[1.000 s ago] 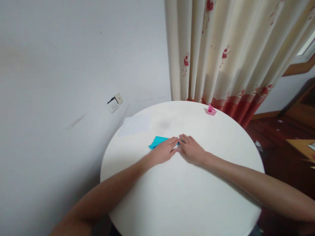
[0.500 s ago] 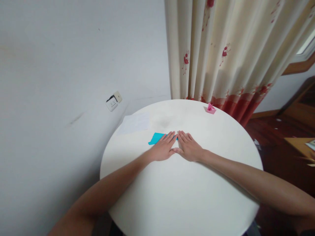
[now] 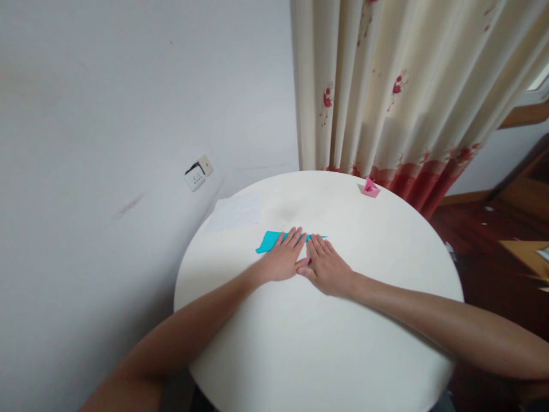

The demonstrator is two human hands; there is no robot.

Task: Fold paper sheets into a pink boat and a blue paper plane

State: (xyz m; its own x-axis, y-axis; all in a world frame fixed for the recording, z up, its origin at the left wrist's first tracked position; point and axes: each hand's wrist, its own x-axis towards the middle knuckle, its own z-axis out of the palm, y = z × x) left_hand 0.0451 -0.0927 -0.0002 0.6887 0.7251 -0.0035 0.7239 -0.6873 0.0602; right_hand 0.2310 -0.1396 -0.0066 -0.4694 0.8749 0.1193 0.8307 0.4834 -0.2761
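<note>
Both hands lie flat and open, side by side, pressing a folded blue paper [image 3: 271, 241] near the middle of the round surface [image 3: 317, 343]. Its long axis runs left to right; most lies under the left hand [image 3: 284, 260], while the right hand [image 3: 326, 267] covers its tapering end.

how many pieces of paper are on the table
3. A turquoise folded paper lies mid-table, flat under the left hand and right hand. A white sheet lies near the wall-side edge. A small pink folded paper sits at the far edge by the curtain.
</note>
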